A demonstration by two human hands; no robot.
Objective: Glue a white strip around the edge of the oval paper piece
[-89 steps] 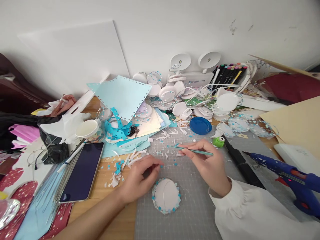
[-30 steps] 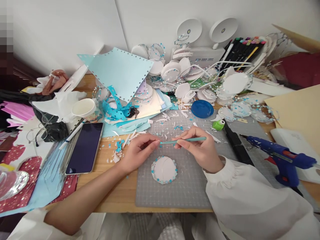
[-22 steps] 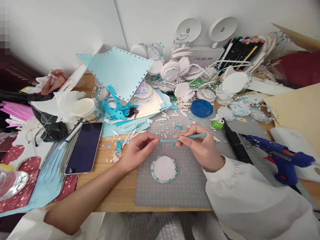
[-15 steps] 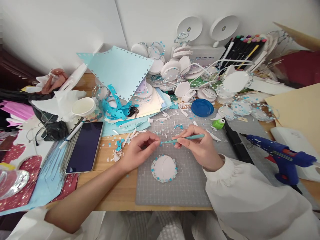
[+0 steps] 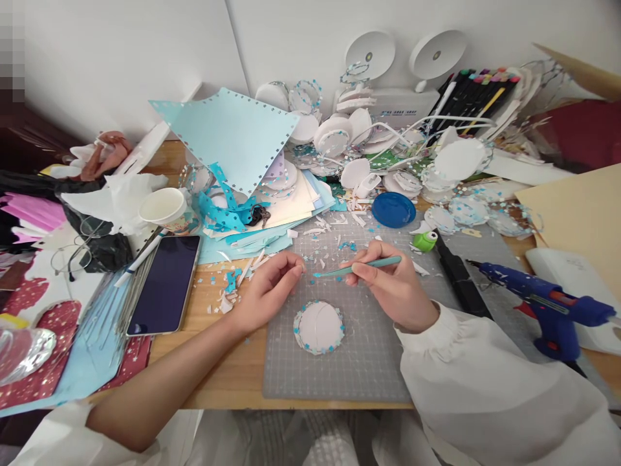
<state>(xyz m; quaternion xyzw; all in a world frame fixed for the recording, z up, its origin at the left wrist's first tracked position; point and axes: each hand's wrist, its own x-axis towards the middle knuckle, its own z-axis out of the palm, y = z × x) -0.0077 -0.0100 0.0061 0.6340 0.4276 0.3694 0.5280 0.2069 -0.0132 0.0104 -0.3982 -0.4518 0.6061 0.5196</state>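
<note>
My right hand (image 5: 388, 281) grips teal tweezers (image 5: 361, 266) whose tips point left. At the tips is a tiny blue paper piece (image 5: 317, 275), probably a star. My left hand (image 5: 274, 285) is a short way left of the tips, thumb and forefinger pressed together; whatever they may pinch is too small to make out. Below both hands, a round white disc (image 5: 320, 327) edged with a ring of small blue and white stars lies flat on the grey cutting mat (image 5: 373, 369).
Paper scraps (image 5: 317, 226) litter the mat. A blue lid (image 5: 394, 210), a green punch (image 5: 425, 241) and a blue glue gun (image 5: 548, 301) lie rightward. Left are a phone (image 5: 163, 285) and paper cup (image 5: 163, 208). Decorated discs (image 5: 334, 136) pile up behind, beside light blue card (image 5: 228, 139).
The tweezers have drawn slightly right, away from my left fingers, with the blue piece at their tips. My left hand has pulled back a little left and curled in. The disc stays put.
</note>
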